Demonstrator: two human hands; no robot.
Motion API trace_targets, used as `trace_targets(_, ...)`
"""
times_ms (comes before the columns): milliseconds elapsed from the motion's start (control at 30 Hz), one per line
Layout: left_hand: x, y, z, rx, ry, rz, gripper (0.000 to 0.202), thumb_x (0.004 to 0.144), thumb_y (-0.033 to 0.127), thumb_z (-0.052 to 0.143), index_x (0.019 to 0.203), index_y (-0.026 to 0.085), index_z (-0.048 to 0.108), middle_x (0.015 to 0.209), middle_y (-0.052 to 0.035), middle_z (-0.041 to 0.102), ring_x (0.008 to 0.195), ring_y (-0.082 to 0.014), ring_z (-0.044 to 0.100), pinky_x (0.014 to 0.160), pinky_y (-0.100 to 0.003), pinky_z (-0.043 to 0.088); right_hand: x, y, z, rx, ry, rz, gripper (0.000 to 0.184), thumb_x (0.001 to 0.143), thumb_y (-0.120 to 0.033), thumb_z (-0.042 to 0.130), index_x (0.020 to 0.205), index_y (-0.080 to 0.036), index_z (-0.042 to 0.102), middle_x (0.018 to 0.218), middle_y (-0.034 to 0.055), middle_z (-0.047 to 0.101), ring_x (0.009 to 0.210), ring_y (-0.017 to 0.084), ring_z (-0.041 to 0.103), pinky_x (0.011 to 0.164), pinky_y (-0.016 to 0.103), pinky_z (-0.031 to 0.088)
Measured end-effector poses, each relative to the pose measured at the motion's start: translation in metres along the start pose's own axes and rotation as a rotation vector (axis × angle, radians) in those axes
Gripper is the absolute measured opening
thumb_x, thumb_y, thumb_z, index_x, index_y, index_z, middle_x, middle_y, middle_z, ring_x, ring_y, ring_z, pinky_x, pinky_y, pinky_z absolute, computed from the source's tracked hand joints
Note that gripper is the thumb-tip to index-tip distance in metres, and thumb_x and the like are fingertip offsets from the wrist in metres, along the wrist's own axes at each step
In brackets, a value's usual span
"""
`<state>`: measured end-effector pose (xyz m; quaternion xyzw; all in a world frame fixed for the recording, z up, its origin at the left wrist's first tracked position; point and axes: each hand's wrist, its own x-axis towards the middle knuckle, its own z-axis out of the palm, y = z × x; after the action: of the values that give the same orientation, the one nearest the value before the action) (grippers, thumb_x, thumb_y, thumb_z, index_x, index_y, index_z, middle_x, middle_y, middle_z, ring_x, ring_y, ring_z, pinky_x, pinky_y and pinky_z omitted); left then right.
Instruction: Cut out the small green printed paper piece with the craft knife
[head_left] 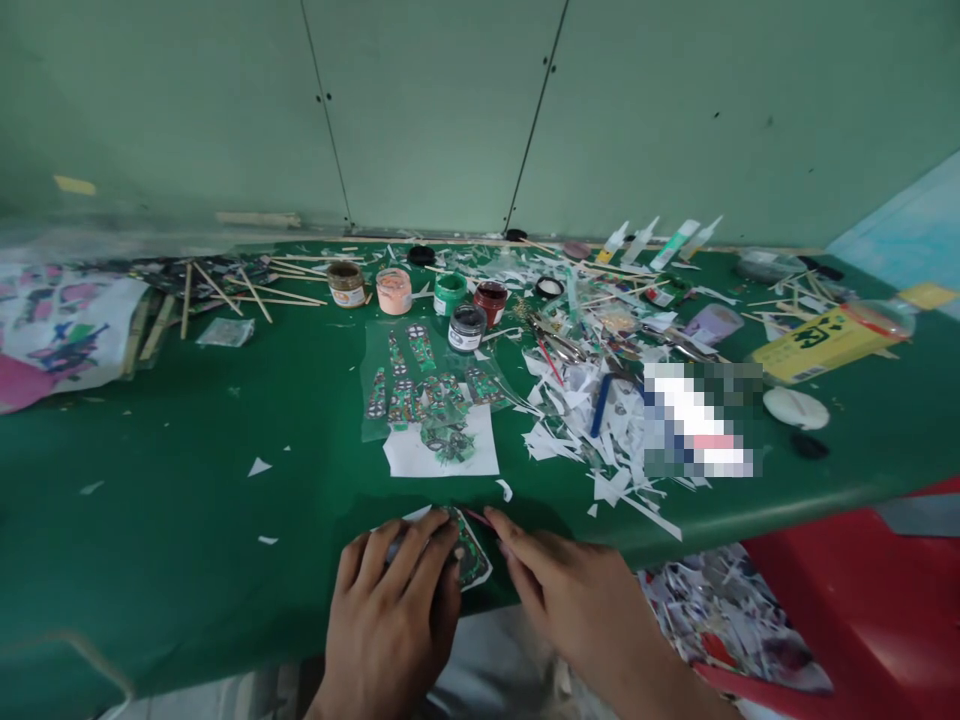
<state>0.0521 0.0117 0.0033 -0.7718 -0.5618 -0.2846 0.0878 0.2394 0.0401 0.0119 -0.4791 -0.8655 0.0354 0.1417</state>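
Note:
My left hand (pixel 394 610) lies flat at the near edge of the green table (pixel 187 480), its fingers pressing on a small printed paper cutout (pixel 471 555) with green and dark patterns. My right hand (pixel 577 600) is just to its right and pinches a thin red-tipped tool (pixel 478 517) whose tip meets the cutout's upper edge. Further in lies a white sheet (pixel 439 453) with a green printed piece, and beyond it a clear plastic sheet (pixel 420 385) carrying several patterned cutouts.
Several small paint jars (pixel 450 295) stand in a row mid-table. Paper scraps (pixel 592 420) litter the right side, with glue tubes (pixel 652 240), a yellow box (pixel 821 345) and wooden sticks (pixel 247 290) at the back. A red chair (pixel 862 620) with scraps is at lower right.

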Motion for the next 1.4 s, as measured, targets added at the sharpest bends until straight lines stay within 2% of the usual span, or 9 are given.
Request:
trace_targets(100,0.001,0.000,-0.001,0.014,0.001,0.004,0.022,0.091,0.021,0.050,0.106,0.023,0.066,0.107,0.0019,0.073,0.091,-0.0208,0.058,0.080,-0.036,0.038,-0.001,-0.011,-0.003,-0.121,-0.017,0.009,0.045,0.081,-0.010,0.051,0.122,-0.019,0.068,0.061,0.0027,0.070,0.041,0.016,0.060,0.039,0.026,0.034)
trace_targets(333,-0.003,-0.002,0.003,0.085,-0.021,0.038,0.027,0.092,0.022,0.047,0.111,0.019,0.066,0.111,-0.0029,0.072,0.093,-0.0218,0.059,0.083,-0.037,0.040,-0.005,-0.031,-0.005,-0.284,-0.086,0.028,0.061,0.068,-0.005,0.059,0.128,-0.016,0.063,0.075,0.0094,0.075,0.038,0.014,0.057,0.036,0.025,0.036)
trace_targets(567,-0.002,-0.003,0.002,0.115,-0.026,0.053,0.027,0.091,0.022,0.048,0.110,0.018,0.067,0.110,-0.0032,0.072,0.092,-0.0229,0.059,0.080,-0.038,0.040,-0.008,-0.033,-0.003,-0.288,-0.180,0.063,0.067,0.067,-0.002,0.060,0.133,-0.014,0.056,0.076,0.0091,0.074,0.042,0.017,0.062,0.037,0.026,0.041)
trace_targets(700,-0.001,-0.003,0.001,0.120,-0.024,0.059,0.027,0.091,0.022,0.049,0.110,0.019,0.067,0.109,-0.0030,0.072,0.092,-0.0229,0.058,0.080,-0.037,0.040,-0.012,-0.035,-0.003,-0.287,-0.205,0.089,0.066,0.070,-0.003,0.060,0.134,-0.014,0.055,0.072,0.0076,0.073,0.041,0.018,0.062,0.035,0.025,0.041)
trace_targets(933,-0.001,-0.002,0.001,0.139,-0.025,0.077,0.027,0.090,0.020,0.050,0.111,0.018,0.067,0.109,-0.0030,0.072,0.092,-0.0234,0.058,0.080,-0.037,0.041,-0.020,-0.037,-0.002,-0.290,-0.221,0.105,0.065,0.073,-0.004,0.058,0.138,-0.016,0.052,0.079,0.0115,0.075,0.044,0.017,0.065,0.038,0.022,0.043)
trace_targets(1033,0.000,-0.003,-0.001,0.152,-0.035,0.081,0.027,0.090,0.020,0.050,0.112,0.020,0.066,0.109,-0.0033,0.071,0.092,-0.0228,0.060,0.078,-0.038,0.042,-0.020,-0.039,-0.003,-0.287,-0.236,0.119,0.067,0.072,-0.004,0.058,0.138,-0.015,0.052,0.076,0.0112,0.075,0.044,0.017,0.064,0.038,0.022,0.044)
trace_targets(1400,0.001,-0.002,0.000,0.138,-0.027,0.068,0.026,0.090,0.020,0.050,0.110,0.020,0.066,0.108,-0.0030,0.071,0.092,-0.0229,0.060,0.078,-0.038,0.042,-0.030,-0.042,-0.005,-0.297,-0.169,0.108,0.068,0.067,-0.003,0.055,0.134,-0.012,0.056,0.068,0.0105,0.072,0.038,0.017,0.060,0.033,0.022,0.038)
